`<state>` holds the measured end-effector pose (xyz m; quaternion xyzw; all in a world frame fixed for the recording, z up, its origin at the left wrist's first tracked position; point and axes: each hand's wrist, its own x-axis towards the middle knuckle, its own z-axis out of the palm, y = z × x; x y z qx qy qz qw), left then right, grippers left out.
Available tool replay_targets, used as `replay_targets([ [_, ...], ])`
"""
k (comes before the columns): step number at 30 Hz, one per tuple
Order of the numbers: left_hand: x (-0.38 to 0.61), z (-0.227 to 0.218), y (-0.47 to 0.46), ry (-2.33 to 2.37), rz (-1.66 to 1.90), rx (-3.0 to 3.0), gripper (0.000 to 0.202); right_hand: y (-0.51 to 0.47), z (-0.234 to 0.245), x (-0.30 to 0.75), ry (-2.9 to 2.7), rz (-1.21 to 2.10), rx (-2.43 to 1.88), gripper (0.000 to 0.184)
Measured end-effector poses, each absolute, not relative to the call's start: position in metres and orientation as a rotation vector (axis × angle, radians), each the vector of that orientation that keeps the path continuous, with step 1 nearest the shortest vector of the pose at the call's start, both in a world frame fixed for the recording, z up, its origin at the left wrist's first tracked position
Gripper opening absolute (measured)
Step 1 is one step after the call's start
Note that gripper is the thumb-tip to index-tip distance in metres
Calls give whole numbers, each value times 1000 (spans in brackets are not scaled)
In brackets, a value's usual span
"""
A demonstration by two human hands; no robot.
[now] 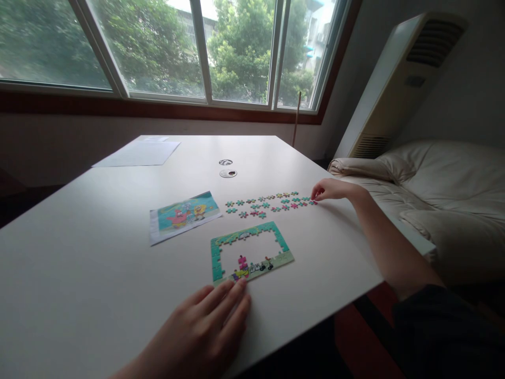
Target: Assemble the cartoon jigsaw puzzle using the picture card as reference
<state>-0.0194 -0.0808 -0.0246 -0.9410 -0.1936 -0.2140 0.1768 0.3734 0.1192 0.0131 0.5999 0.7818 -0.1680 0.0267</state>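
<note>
A partly assembled jigsaw puzzle (216,258) lies on the white table: a teal and green border around a bare middle, with a pink piece and cartoon figures rising from its lower side. My left hand (209,321) rests flat, fingers stretched out, their tips at the puzzle's near edge. Loose puzzle pieces (262,205), teal, pink and yellow, are spread in rows beyond it. At the right end of these rows my right hand (330,189) pinches down with its fingertips on a puzzle piece (314,202), mostly hidden. Left of the rows lies a cartoon reference picture (185,215) on creased paper.
White sheets of paper (138,153) lie at the table's far left. Two round cable-hole covers (228,173) sit in the tabletop (118,221) beyond the pieces. To the right stand a cream leather sofa (426,173) and a tall air conditioner (389,79). Windows (240,52) line the back.
</note>
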Motion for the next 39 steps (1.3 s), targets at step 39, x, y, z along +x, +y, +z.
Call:
replay_targets([
  [39, -20, -24, -80, -543, -608, -2687, 29, 109, 3, 318, 2657, -611, 1617, 36],
])
